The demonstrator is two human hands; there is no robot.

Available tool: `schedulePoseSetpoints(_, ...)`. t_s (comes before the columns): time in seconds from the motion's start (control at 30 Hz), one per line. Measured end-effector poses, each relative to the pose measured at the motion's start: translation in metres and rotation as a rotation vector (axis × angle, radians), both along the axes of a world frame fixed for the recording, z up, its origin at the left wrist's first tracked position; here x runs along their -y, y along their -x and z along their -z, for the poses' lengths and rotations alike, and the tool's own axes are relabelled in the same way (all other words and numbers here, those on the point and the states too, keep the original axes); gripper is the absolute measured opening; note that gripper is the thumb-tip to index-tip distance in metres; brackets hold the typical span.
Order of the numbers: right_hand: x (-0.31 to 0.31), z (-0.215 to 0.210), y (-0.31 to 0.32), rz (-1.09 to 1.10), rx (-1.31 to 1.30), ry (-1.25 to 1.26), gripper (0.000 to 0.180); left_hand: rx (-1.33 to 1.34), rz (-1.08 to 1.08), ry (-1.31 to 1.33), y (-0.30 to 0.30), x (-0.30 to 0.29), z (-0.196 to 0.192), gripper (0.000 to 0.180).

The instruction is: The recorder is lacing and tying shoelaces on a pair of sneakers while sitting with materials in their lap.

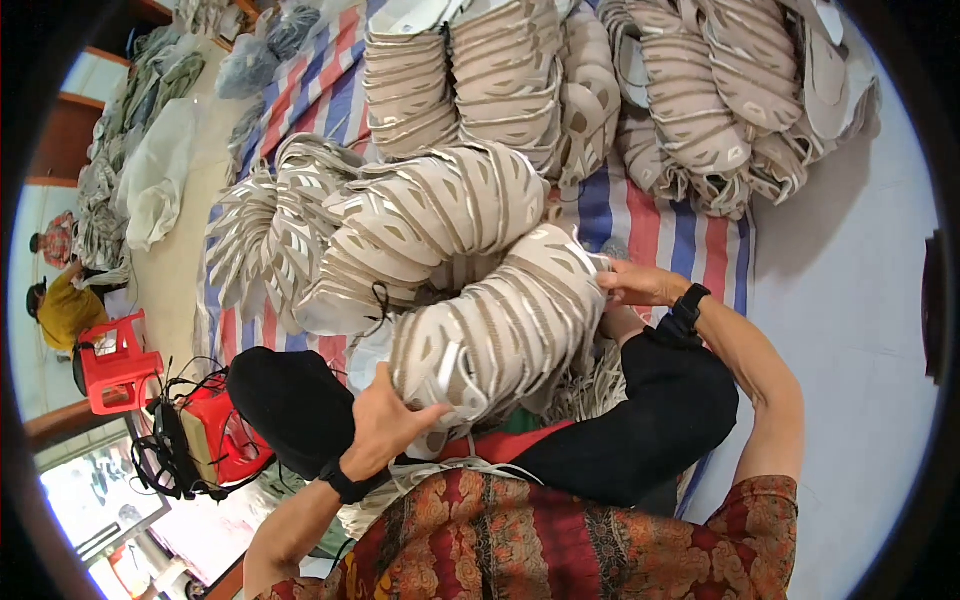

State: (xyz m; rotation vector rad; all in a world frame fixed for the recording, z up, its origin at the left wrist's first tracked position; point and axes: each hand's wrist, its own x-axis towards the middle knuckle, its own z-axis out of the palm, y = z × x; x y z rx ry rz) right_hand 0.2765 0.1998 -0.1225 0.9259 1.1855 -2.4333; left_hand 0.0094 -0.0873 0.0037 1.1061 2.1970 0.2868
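Pretty cramped from where I'm watching. The curved bundle of shoe uppers sits across the lap, hemmed in by more stacks just behind it: a fanned pile touching its upper edge, and taller stacks further back. They all lie on a striped tarp, red, blue and white, whose right edge gives way to bare pale floor, and that's the only real open room. On the left it's tight too, with red plastic stools and a tangle of black cords close to the knee.

The left hand is curled against the near end of the bundle, thumb out along the bottom piece, fingers tucked underneath. The right hand presses on the far end, fingers partly bent and gripping the edge of the outer piece. Both wrists have black bands.

The uppers look like flat, flexible cutouts, beige with white overlay strips, nested tight so the bundle arcs like a ribbed shell. A thin black string loops around a neighbouring pile. Black trousers and a patterned reddish top fill the bottom.
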Motion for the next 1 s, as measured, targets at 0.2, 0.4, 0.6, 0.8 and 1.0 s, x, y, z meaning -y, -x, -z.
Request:
schedulePoseSetpoints(0.2,-0.001,-0.037,0.007,-0.176,0.199,-0.592,0.058,0.018,0.009,0.034,0.029,-0.006,0.031,0.074)
schedulePoseSetpoints(0.4,0.054,-0.135,0.061,-0.579,-0.540,-1.021,0.043,0.417,-0.119,-0.037,0.052,-0.008,0.027,0.081)
schedulePoseSetpoints(0.6,0.152,-0.129,0.109,-0.887,-0.983,-1.348,0.039,0.795,-0.174,-0.082,0.072,-0.019,0.042,0.073)
schedulePoseSetpoints(0.8,0.201,-0.094,0.115,-0.753,-0.848,-2.066,0.019,0.682,-0.092,-0.182,0.069,-0.018,0.040,0.080)
schedulePoseSetpoints(1.0,0.205,-0.087,0.118,-0.892,-0.802,-2.177,0.013,0.271,0.083,-0.157,0.064,-0.010,0.037,0.080)
